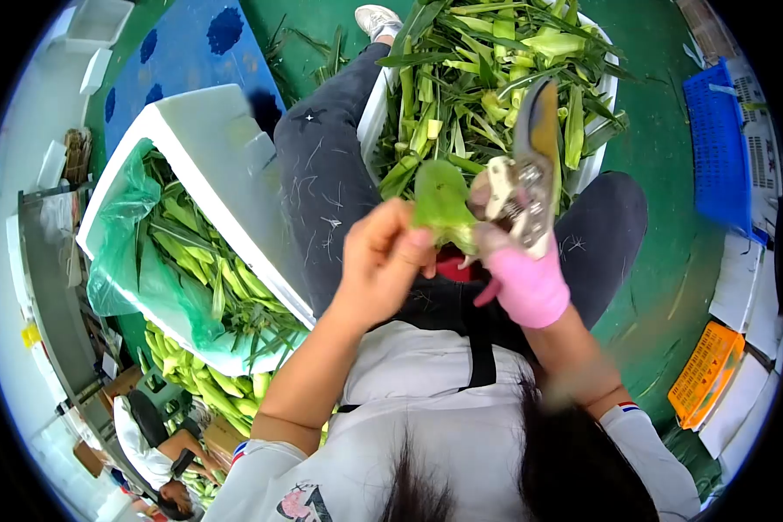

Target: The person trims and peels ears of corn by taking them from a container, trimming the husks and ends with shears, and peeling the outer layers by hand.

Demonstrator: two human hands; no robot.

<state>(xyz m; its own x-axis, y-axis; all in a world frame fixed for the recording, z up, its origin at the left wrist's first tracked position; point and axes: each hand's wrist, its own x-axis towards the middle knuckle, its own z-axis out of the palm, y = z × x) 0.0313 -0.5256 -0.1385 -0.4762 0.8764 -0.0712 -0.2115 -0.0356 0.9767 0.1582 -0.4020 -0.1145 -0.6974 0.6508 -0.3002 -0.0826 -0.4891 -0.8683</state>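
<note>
Between my hands is a green corn husk [442, 198]; I cannot tell whether an ear is inside it. My left hand [383, 257], bare, pinches its left side with thumb and fingers. A pink glove covers part of my right hand [524, 277], which grips pruning shears [531, 187] pointing up and away from me. Its fingers are also close against the husk's lower right side; whether they hold it is unclear. Beyond both hands, between my legs, a white foam box [612, 87] is heaped with stripped husks and leaves [496, 78].
At left, a tilted white foam box [226, 143] lined with a green bag [117, 274] holds corn and leaves. Below it lies a pile of corn [217, 387]. A blue basket [718, 148] and an orange crate [706, 374] stand at right. Another person [152, 452] bends at lower left.
</note>
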